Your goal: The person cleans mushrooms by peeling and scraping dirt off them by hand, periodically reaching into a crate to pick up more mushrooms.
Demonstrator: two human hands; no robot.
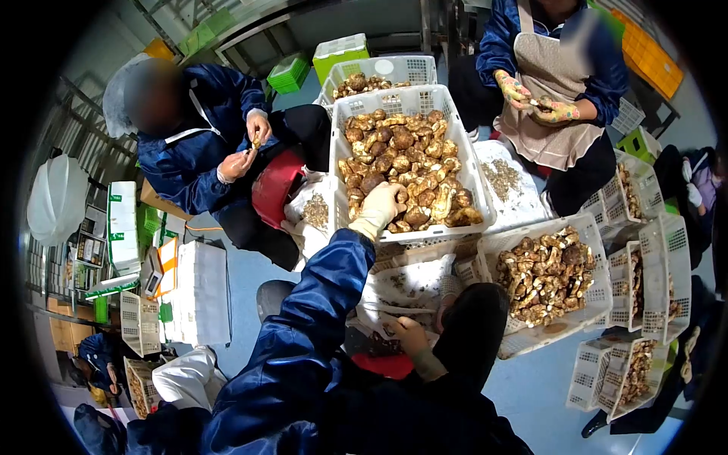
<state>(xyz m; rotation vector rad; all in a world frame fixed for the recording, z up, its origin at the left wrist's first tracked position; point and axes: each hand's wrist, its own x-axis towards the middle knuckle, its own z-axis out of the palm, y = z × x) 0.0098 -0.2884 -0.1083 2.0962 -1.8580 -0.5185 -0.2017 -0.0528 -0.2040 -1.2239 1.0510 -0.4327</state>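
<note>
Blue floor lies beneath us. Our left hand reaches among mushrooms in the central crate; whether it grips one, or our lowered right hand holds anything, we cannot tell. Mushrooms also fill the nearby crate; how many are finished, we cannot judge.

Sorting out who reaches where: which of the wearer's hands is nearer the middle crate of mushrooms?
Left. The left hand reaches in over the near end of the middle crate; the right hand is outside it, down near the lap.
</note>
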